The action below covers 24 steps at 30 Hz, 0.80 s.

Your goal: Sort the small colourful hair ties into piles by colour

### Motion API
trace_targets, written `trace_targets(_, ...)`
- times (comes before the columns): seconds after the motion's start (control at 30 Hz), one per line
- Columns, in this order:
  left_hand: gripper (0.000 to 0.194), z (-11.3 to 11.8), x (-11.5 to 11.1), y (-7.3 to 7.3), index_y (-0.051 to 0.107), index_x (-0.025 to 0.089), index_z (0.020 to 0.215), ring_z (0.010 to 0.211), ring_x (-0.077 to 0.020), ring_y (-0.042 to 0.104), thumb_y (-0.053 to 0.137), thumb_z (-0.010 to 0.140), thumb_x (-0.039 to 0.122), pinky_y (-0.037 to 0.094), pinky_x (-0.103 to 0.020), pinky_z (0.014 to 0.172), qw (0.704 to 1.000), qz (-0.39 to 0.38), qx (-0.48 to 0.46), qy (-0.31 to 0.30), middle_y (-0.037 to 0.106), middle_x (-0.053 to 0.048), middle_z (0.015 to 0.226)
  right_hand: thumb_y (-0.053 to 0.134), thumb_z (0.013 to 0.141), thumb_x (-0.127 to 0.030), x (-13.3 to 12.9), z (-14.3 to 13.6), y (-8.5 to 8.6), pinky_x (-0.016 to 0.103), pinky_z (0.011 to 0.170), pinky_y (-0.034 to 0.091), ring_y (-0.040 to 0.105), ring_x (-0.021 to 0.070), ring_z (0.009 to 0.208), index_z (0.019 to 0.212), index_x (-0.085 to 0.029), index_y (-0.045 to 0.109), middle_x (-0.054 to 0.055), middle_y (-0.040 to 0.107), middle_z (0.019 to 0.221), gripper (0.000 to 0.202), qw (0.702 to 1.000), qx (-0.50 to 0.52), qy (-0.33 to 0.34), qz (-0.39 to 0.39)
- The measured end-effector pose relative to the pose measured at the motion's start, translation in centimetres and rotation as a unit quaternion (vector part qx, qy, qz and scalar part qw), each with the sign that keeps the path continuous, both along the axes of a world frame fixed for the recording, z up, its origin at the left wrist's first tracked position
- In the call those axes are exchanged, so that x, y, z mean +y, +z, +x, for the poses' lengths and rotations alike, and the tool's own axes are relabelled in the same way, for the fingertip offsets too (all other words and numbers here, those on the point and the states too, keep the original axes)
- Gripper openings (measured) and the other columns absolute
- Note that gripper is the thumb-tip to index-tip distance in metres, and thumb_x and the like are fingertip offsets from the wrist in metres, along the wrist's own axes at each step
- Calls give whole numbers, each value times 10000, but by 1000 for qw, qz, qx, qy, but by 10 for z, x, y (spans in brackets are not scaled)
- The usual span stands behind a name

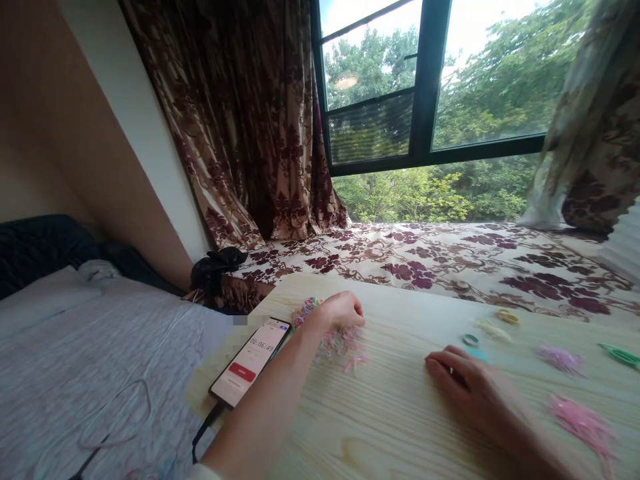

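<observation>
My left hand (344,311) reaches over a mixed pile of small multicoloured elastic bands (336,344), its fingers curled together. Whatever lies between those fingers is hidden. Resting on the pale wooden tabletop (390,393), my right hand (465,383) has its fingers bent and drawn in to the thumb; its inner side cannot be seen. Just beyond it are a light blue piece (476,353) and a dark teal ring-shaped bundle (471,340). Around lie a cream bunch (495,331), a yellow bunch (508,316), a purple bunch (561,358), a pink bunch (584,421) and a green bunch (620,354).
A phone (250,363) showing a running timer lies left of my left forearm, with a black cable (207,427) attached. The bed (150,347) stands at the left. Behind the board are a floral-covered ledge (400,257), curtains (295,133) and a window (425,80).
</observation>
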<state>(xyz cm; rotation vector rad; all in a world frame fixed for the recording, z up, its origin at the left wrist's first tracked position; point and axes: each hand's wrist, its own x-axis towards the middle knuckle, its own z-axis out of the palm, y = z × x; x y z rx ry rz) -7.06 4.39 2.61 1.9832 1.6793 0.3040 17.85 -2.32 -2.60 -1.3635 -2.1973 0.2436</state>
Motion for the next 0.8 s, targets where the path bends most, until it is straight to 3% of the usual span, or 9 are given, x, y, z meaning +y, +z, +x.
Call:
trace_targets(0.27, 103, 5, -33, 8, 649, 163, 616, 448, -104, 492, 625, 556, 243, 357, -200, 430, 987, -122, 7, -101, 594, 11, 508, 380, 851, -437, 1, 0, 0, 249, 507, 423, 631, 179, 641, 763, -256, 664, 32, 674, 763, 348, 1000, -6, 1, -3)
trace_targets(0.43, 85, 3, -35, 10, 647, 167, 604, 482, -111, 501, 619, 539, 215, 344, -199, 434, 986, -98, 80, -109, 608, 6, 528, 385, 851, -431, 1, 0, 0, 248, 526, 424, 629, 175, 651, 771, -255, 663, 28, 667, 767, 339, 1000, -7, 2, -11)
trace_targets(0.8, 77, 0, -31, 5, 640, 159, 587, 488, -103, 501, 606, 557, 221, 334, -189, 447, 990, -65, 88, -87, 576, 16, 501, 360, 870, -427, -3, -1, 4, 253, 542, 428, 634, 176, 682, 795, -244, 654, 27, 661, 800, 354, 999, -25, -6, -24)
